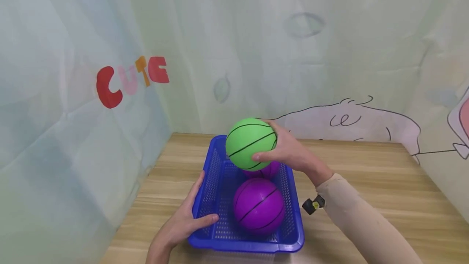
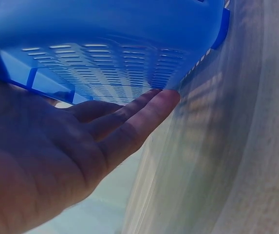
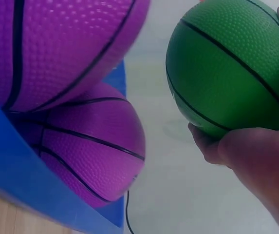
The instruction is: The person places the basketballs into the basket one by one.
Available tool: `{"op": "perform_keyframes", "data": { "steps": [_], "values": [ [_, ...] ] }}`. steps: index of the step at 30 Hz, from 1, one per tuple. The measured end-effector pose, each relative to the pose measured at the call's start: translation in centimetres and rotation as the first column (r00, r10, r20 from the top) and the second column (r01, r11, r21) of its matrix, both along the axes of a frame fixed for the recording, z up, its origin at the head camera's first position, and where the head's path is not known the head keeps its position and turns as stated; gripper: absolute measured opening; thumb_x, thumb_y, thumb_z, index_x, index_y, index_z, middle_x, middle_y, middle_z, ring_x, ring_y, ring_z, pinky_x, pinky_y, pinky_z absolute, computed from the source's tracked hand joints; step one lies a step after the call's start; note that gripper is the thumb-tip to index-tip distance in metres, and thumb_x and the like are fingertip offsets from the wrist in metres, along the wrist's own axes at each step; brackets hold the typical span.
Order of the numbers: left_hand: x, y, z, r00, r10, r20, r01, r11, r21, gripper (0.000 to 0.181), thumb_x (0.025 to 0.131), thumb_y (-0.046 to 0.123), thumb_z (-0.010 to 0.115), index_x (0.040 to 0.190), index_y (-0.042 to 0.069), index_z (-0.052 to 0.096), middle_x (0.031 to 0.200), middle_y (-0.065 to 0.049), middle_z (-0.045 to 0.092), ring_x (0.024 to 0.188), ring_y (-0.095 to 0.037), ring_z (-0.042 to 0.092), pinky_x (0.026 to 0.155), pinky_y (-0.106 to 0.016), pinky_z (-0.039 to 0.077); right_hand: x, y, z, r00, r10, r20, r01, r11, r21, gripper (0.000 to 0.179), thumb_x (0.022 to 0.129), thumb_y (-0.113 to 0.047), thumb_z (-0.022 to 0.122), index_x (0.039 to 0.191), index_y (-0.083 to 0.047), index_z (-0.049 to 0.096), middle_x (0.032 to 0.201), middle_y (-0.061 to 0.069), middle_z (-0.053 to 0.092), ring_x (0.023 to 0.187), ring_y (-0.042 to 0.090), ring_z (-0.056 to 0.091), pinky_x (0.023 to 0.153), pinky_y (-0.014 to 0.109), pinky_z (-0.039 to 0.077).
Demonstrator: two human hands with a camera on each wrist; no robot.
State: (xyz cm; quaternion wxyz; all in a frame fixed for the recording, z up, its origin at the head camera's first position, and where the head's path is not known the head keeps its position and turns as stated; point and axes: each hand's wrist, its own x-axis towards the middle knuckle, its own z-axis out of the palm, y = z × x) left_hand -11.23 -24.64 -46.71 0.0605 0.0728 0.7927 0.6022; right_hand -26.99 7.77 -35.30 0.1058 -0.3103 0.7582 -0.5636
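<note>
In the head view my right hand (image 1: 287, 148) holds a green ball (image 1: 247, 144) with black basketball lines, above the far part of a blue plastic basket (image 1: 250, 245). Thumb and fingers spread round the ball's right side. A purple ball (image 1: 259, 207) of the same pattern sits in the basket's near right part. Behind it another purple ball (image 3: 95, 146) is partly hidden by the green one in the head view. My left hand (image 1: 183, 219) grips the basket's left side, thumb over the rim, fingers (image 2: 134, 122) along the slotted outer wall.
The basket stands on a wood-grain table (image 1: 366, 190). Printed cloth (image 1: 238, 52) hangs behind and at both sides, with coloured letters (image 1: 133, 78) on the left. A small black device (image 1: 313, 205) is strapped at my right wrist.
</note>
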Motion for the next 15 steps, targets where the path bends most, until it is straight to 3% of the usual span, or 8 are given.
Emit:
{"op": "perform_keyframes", "data": {
  "steps": [7,15],
  "values": [
    [0.1,0.0,0.0,0.999,-0.038,-0.017,0.038,0.999,0.031,0.125,0.095,0.020,0.089,0.181,0.028,-0.002,0.187,-0.020,0.002,0.159,-0.053,0.038,0.129,-0.068,0.031,0.1,-1.6,-0.5,0.997,0.078,-0.019,-0.075,0.989,0.127,0.109,0.076,-0.039,0.100,0.166,-0.021,0.042,0.144,0.008,0.066,0.123,0.027,0.071,0.108,0.050,0.059],
    [0.1,0.1,-0.1,0.999,-0.047,-0.023,0.048,0.997,0.059,0.126,0.095,0.017,0.088,0.181,0.026,-0.004,0.187,-0.020,0.004,0.153,-0.050,0.048,0.126,-0.061,0.039,-0.1,-3.1,-0.8,0.987,0.155,-0.033,-0.145,0.967,0.210,0.109,0.077,-0.042,0.100,0.166,-0.019,0.041,0.139,0.003,0.068,0.121,0.023,0.071,0.108,0.047,0.059]
  ]
}}
